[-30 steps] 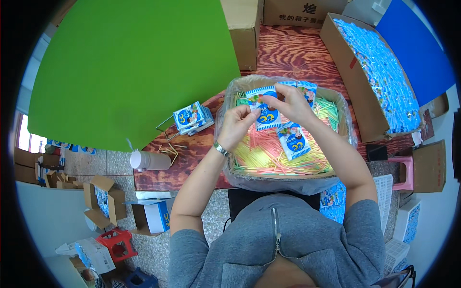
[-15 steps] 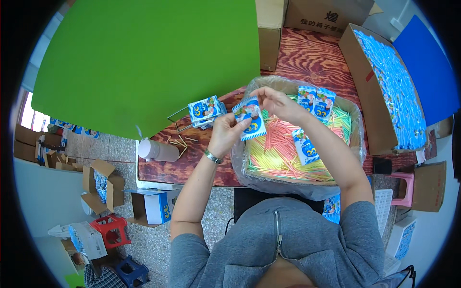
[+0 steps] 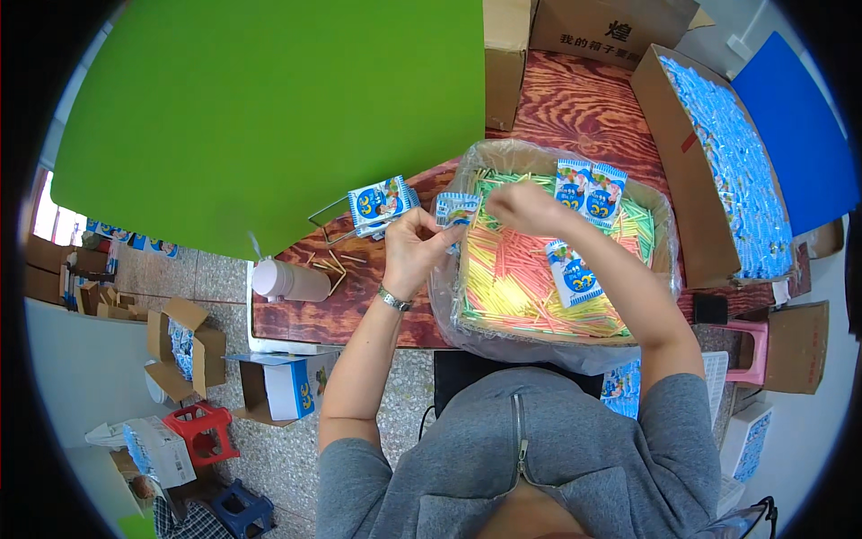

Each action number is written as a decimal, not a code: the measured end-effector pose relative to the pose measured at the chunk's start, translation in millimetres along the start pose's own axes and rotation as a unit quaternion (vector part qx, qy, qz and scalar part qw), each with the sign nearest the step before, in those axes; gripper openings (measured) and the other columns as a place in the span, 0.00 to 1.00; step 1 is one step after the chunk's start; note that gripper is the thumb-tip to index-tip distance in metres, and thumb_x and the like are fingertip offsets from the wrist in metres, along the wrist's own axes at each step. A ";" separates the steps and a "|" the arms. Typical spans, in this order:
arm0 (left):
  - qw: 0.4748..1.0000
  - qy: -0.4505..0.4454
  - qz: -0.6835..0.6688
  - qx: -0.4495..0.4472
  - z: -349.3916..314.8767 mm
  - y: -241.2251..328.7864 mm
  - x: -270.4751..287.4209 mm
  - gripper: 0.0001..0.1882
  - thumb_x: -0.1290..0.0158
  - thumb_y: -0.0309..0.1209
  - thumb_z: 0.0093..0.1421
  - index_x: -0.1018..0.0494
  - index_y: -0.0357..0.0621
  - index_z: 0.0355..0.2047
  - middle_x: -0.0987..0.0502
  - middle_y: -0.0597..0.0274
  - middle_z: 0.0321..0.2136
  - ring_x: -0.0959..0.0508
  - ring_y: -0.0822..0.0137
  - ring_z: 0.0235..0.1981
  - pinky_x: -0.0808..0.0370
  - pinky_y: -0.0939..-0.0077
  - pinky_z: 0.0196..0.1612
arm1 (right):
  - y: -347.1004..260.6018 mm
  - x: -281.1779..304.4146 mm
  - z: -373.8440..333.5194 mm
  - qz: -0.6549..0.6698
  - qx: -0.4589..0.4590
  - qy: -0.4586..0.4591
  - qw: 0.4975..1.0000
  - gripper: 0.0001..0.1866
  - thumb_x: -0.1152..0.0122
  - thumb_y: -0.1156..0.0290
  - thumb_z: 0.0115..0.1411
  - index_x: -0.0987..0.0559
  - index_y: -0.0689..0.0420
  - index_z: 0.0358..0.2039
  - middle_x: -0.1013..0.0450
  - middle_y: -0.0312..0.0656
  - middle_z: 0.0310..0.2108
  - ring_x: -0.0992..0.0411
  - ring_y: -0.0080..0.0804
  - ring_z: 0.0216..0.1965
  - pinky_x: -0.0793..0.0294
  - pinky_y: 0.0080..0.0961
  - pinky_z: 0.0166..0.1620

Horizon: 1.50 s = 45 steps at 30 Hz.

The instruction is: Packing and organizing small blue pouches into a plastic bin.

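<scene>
My left hand (image 3: 415, 251), a watch on its wrist, pinches a small blue-and-white packet (image 3: 458, 208) at the left rim of a plastic-lined carton (image 3: 437, 296). Just right of the packet is my right hand (image 3: 525, 207), its fingers closed; whatever they may hold is hidden. Thin candy-like sticks (image 3: 516, 269) in pink, yellow and green fill the carton. On top of them lie two packets (image 3: 588, 193) at the far side and another packet (image 3: 575, 272) under my right forearm. Left of my hands, a wire rack (image 3: 330, 225) bears a stack of packets (image 3: 379, 203).
A pale pink bottle (image 3: 292, 280) lies near loose sticks (image 3: 330, 267) on the red wood-grain table (image 3: 359, 314). A large green board (image 3: 269, 117) covers the far left. At the right stands a long carton (image 3: 660, 135) full of blue packets, beside a blue board (image 3: 799, 135).
The packet has tilted in my left hand and shows less of its face. My right hand has closed from spread fingers and sits slightly lower beside it.
</scene>
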<state>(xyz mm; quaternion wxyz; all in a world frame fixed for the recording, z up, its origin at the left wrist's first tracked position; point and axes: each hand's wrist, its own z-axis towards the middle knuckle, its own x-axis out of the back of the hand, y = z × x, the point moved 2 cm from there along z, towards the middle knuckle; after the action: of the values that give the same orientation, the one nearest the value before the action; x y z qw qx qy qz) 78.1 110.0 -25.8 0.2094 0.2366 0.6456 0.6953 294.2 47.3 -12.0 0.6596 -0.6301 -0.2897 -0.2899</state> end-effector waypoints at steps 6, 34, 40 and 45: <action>0.999 0.007 0.029 -0.020 -3.2 2.1 2.9 0.14 0.34 0.24 0.52 0.32 0.44 0.23 0.25 0.71 0.22 0.29 0.83 0.23 0.32 0.88 0.26 | -11.9 -44.7 10.7 -0.273 -0.080 -0.205 0.937 0.16 0.37 0.58 0.54 0.18 0.60 0.33 0.22 0.49 0.35 0.23 0.47 0.40 0.24 0.42 0.42; 0.964 0.071 0.221 -0.128 -2.9 16.5 -14.8 0.13 0.33 0.29 0.48 0.26 0.37 0.26 0.23 0.65 0.20 0.25 0.77 0.20 0.27 0.81 0.25 | -89.0 73.7 -28.6 -0.183 0.098 -0.074 0.975 0.12 0.49 0.65 0.66 0.33 0.63 0.35 0.30 0.54 0.27 0.28 0.56 0.29 0.32 0.46 0.31; 0.978 0.018 0.196 -0.075 -1.6 23.7 -24.0 0.13 0.33 0.31 0.49 0.25 0.36 0.27 0.21 0.64 0.21 0.23 0.78 0.21 0.26 0.82 0.24 | -95.6 72.2 -28.7 -0.333 0.100 -0.089 0.933 0.10 0.50 0.69 0.62 0.32 0.65 0.31 0.27 0.55 0.27 0.25 0.54 0.33 0.27 0.45 0.33; 0.961 0.001 0.237 -0.144 0.1 22.2 -33.4 0.12 0.34 0.30 0.50 0.25 0.35 0.27 0.21 0.61 0.21 0.21 0.75 0.22 0.25 0.80 0.25 | -119.6 83.1 -25.1 -0.395 0.044 -0.206 0.894 0.15 0.49 0.66 0.63 0.30 0.68 0.39 0.25 0.56 0.32 0.23 0.52 0.36 0.24 0.43 0.36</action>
<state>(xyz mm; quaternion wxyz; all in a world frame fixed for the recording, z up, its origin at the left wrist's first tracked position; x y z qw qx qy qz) 105.3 88.4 -5.6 0.0693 0.3495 0.4642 0.8109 260.5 16.2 128.5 0.4434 -0.4798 -0.6565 -0.3771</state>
